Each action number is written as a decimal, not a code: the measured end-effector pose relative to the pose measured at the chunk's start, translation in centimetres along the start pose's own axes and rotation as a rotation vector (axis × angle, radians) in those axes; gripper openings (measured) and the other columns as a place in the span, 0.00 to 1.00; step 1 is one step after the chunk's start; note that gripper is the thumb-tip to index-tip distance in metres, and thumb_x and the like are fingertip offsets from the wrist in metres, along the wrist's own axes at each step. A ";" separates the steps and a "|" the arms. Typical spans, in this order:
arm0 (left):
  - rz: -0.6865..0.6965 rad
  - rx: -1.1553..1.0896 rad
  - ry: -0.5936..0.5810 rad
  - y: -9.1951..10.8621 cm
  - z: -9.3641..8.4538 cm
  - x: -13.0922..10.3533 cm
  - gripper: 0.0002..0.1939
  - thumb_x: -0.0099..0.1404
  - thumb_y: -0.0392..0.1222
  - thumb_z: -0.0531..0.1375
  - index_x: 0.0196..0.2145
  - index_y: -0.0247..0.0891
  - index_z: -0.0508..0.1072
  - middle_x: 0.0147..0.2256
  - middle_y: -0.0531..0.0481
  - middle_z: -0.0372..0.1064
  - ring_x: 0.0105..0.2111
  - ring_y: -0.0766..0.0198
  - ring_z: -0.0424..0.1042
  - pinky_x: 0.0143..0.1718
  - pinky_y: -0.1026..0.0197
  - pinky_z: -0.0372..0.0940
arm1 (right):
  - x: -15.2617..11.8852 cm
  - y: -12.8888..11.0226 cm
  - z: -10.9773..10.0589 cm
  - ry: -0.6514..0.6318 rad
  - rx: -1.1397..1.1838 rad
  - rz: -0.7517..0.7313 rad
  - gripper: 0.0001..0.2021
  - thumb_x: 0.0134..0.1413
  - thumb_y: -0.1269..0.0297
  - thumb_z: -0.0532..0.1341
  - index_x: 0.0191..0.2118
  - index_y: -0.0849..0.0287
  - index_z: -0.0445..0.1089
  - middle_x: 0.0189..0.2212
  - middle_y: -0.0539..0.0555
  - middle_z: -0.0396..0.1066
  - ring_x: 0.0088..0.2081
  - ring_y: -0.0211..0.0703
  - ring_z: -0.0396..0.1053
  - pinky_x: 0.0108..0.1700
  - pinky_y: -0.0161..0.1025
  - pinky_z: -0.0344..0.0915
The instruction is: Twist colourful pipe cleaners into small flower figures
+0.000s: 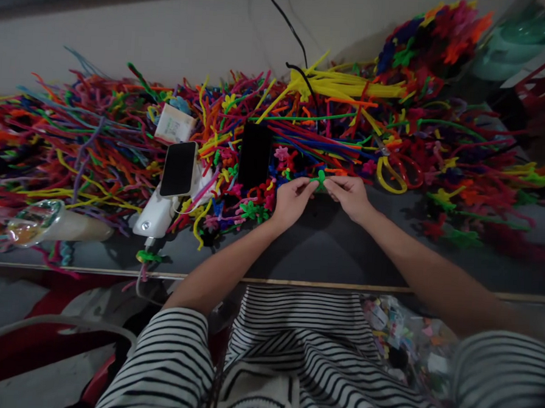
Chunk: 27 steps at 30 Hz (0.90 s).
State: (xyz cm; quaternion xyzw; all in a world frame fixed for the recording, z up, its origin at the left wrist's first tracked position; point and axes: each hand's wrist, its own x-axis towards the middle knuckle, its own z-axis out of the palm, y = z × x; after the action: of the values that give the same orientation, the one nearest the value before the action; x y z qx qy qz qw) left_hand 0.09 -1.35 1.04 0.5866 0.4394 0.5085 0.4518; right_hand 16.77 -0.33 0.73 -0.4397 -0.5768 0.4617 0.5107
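Observation:
A small green pipe-cleaner piece (321,178) with looped, petal-like ends is held between my two hands, above the dark table. My left hand (293,200) pinches it from the left with thumb and forefinger. From the right, my right hand (349,196) pinches it in the same way. Just right of my right hand lie scissors (393,174) with yellow and orange handles. A black phone (255,155) lies to the left of my left hand, among finished-looking pipe-cleaner flowers (254,211).
Heaps of colourful pipe cleaners (97,134) line the wall. At left are a white-framed phone (178,170), a white power bank (154,215) with a cable, a small box (175,124) and a plastic cup (56,223). A bag (411,339) sits below the table edge.

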 end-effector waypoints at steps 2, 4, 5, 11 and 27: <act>-0.014 -0.065 -0.027 -0.1 -0.1 0.1 0.24 0.58 0.64 0.66 0.31 0.37 0.77 0.23 0.53 0.71 0.23 0.69 0.68 0.25 0.66 0.62 | 0.1 -0.1 0.0 -0.033 0.039 0.019 0.26 0.43 0.35 0.68 0.27 0.58 0.77 0.18 0.48 0.64 0.20 0.32 0.55 0.23 0.36 0.54; -0.018 -0.137 -0.090 0.0 -0.1 0.1 0.26 0.58 0.66 0.65 0.31 0.36 0.75 0.21 0.54 0.69 0.20 0.71 0.66 0.23 0.66 0.60 | 0.2 -0.1 -0.2 -0.030 0.040 0.011 0.26 0.41 0.35 0.69 0.27 0.58 0.77 0.19 0.48 0.67 0.20 0.32 0.56 0.23 0.36 0.55; -0.021 -0.163 -0.125 0.1 0.0 0.0 0.27 0.58 0.67 0.65 0.30 0.36 0.74 0.20 0.54 0.67 0.19 0.72 0.65 0.22 0.67 0.59 | 0.2 -0.1 -0.2 -0.025 0.027 0.005 0.26 0.40 0.36 0.70 0.28 0.58 0.77 0.21 0.49 0.69 0.20 0.32 0.57 0.23 0.36 0.56; 0.003 -0.150 -0.181 0.1 0.4 -0.2 0.28 0.58 0.67 0.65 0.27 0.35 0.71 0.18 0.56 0.64 0.16 0.74 0.62 0.19 0.68 0.57 | -0.6 -0.2 -0.2 0.030 -0.169 -0.147 0.19 0.51 0.43 0.68 0.31 0.56 0.80 0.25 0.51 0.75 0.30 0.41 0.72 0.38 0.41 0.70; 0.056 0.135 -0.043 -0.5 -0.2 0.3 0.26 0.62 0.63 0.62 0.25 0.34 0.78 0.17 0.54 0.66 0.17 0.71 0.62 0.22 0.66 0.58 | -0.5 -1.3 0.2 -0.093 -0.090 -0.075 0.25 0.47 0.37 0.67 0.27 0.59 0.75 0.24 0.50 0.66 0.27 0.36 0.60 0.34 0.39 0.60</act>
State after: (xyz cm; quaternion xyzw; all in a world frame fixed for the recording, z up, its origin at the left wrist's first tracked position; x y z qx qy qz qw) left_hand -0.13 -0.95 0.62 0.6386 0.4462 0.4775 0.4064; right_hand 16.57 -1.05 1.94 -0.4183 -0.6360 0.4357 0.4803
